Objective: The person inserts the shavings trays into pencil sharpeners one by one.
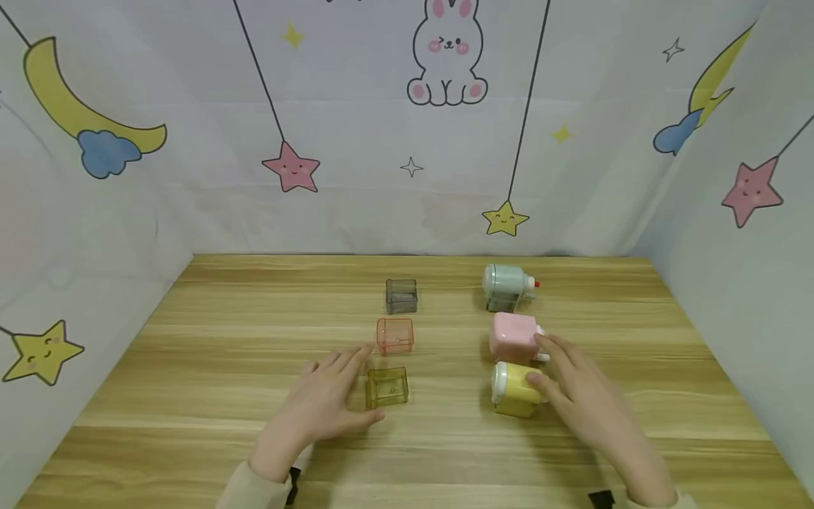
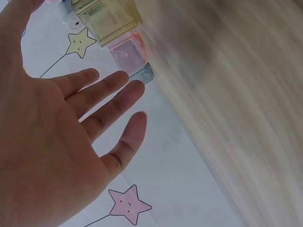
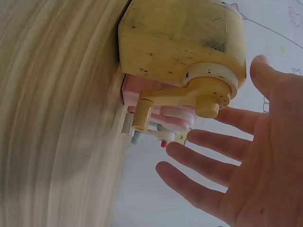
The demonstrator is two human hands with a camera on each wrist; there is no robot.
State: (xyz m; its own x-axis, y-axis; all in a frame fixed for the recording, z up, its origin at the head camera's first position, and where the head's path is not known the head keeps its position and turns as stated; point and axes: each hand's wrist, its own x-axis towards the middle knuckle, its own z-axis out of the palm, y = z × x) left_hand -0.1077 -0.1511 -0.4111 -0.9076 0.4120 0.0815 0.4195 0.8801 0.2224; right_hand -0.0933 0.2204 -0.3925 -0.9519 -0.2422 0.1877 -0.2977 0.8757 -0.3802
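Observation:
My left hand (image 1: 326, 401) hovers with fingers spread around a clear yellow shavings drawer (image 1: 388, 387), thumb in front of it and fingertips toward a clear red drawer (image 1: 396, 336). Its palm holds nothing in the left wrist view. On the right, my right hand (image 1: 586, 399) reaches over a yellow crank pencil sharpener (image 1: 520, 387), the thumb at its top edge and the fingers by a pink sharpener (image 1: 514, 336). In the right wrist view, the yellow crank handle (image 3: 173, 97) lies beside the outstretched fingers.
Behind the other drawers sits a clear grey drawer (image 1: 401, 297). A pale green sharpener (image 1: 504, 286) with a red-tipped part stands at the back right. The wooden table (image 1: 254, 297) ends at a printed cloth backdrop (image 1: 356, 127), with cloth sides at left and right.

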